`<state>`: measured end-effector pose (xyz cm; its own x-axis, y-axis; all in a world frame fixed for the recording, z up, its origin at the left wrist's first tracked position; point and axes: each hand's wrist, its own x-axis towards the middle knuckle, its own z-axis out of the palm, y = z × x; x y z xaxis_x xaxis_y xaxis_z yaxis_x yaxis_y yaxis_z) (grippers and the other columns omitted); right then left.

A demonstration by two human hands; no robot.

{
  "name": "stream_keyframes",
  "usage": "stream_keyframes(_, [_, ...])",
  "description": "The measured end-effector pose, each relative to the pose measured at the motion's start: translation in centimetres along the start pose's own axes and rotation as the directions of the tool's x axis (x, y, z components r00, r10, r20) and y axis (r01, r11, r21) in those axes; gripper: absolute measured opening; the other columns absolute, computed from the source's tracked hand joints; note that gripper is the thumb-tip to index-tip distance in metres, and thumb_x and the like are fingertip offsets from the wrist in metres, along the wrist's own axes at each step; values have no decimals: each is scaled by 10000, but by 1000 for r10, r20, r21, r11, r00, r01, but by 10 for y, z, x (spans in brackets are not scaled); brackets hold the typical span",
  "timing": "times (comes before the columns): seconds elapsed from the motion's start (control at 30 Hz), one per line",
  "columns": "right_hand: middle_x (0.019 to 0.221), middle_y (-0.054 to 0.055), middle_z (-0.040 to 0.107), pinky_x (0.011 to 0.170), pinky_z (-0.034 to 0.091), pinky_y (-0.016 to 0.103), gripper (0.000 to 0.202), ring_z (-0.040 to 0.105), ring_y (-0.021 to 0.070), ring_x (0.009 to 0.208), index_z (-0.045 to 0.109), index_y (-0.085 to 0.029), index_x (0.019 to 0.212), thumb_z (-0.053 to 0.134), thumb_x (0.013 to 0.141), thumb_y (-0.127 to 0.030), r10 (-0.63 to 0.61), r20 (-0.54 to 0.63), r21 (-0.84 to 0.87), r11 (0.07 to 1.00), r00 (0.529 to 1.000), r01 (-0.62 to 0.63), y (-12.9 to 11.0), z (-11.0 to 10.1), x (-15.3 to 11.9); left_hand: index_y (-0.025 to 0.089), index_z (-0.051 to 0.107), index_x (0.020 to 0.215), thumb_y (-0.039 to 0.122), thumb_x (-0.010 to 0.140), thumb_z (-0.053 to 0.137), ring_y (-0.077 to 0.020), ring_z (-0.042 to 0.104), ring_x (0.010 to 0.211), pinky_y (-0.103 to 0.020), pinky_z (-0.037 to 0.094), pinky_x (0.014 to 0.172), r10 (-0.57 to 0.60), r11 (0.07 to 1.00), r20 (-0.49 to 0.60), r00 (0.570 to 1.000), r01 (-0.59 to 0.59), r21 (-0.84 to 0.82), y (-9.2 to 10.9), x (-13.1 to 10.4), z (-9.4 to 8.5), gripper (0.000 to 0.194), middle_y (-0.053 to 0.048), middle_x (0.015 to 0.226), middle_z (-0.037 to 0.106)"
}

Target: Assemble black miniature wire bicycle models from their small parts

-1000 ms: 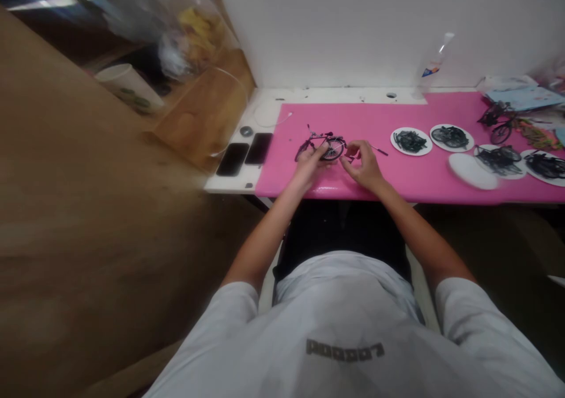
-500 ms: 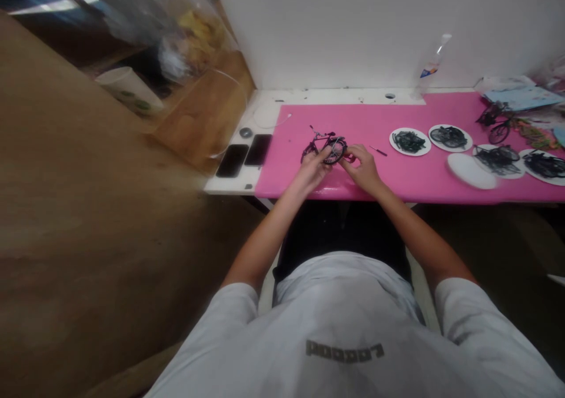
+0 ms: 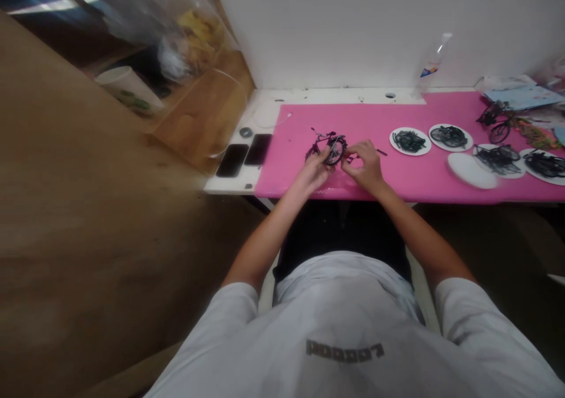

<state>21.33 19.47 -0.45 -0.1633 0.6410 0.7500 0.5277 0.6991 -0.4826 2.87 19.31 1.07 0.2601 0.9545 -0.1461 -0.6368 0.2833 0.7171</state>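
A small black model bicycle (image 3: 336,151) is tilted above the pink table cover (image 3: 375,115), its near wheel facing me. My left hand (image 3: 318,171) is closed on it, the thumb lying on the wheel beside the spokes. Close by on the right, my right hand (image 3: 367,165) is curled, with thumb and forefinger brought together at the wheel's right edge. Whatever lies between those fingertips is too small to make out. A thin dark tool (image 3: 381,152), partly behind my right hand, rests on the cover.
White plates (image 3: 410,152) with dark parts stand to the right, beside an upturned white lid (image 3: 471,171). Behind them is another model bicycle (image 3: 498,128). Two dark phones (image 3: 232,161) lie at the left edge. A clear bottle (image 3: 435,62) stands by the wall.
My right hand has shifted slightly right and curled more, now covering part of the thin tool. The bicycle and my left hand have moved a little to the right.
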Motion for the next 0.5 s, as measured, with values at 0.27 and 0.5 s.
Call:
stream_keyframes(0.27, [927, 31, 711, 704, 497, 353, 243, 647, 213, 830, 659, -258, 1019, 714, 959, -487, 200, 67, 195, 958, 977, -209, 3, -1, 0, 163, 779, 973, 294, 916, 910, -144, 769, 877, -240, 596, 809, 104, 992, -6, 995, -103, 74, -7, 5, -4, 194, -57, 968, 821])
stream_keyframes(0.5, [799, 35, 730, 684, 492, 334, 587, 640, 187, 737, 678, -240, 819, 631, 977, -804, 364, 220, 384, 820, 905, -424, -3, 0, 2, 153, 791, 1003, 313, 848, 962, -169, 779, 989, -321, 601, 1009, 209, 976, -13, 978, -207, 67, -14, 12, -10, 281, -57, 997, 812])
